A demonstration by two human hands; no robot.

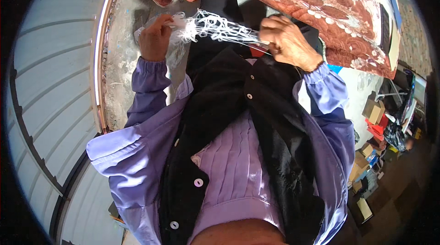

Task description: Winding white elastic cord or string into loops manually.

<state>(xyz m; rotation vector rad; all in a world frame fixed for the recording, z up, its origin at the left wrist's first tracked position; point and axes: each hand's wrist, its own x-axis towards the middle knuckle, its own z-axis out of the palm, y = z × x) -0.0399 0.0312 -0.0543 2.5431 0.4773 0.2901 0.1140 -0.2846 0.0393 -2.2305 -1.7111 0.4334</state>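
My left hand [156, 38] pinches one end of a tangle of thin white string [213, 27] near a crumpled clear plastic bag [176, 50]. My right hand [288, 41] grips the other end, and the strands stretch between the two hands in loose loops. Both hands are raised in front of my chest, above my black vest [238, 107] and purple shirt [238, 162]. A small red object [257, 51] shows just under my right hand.
A red-brown floral cloth [321, 2] lies across the top. Rough grey concrete [121, 61] runs down the left beside a metal-edged corrugated shutter [50, 84]. Cardboard boxes [373, 109] and mixed clutter sit at the lower right.
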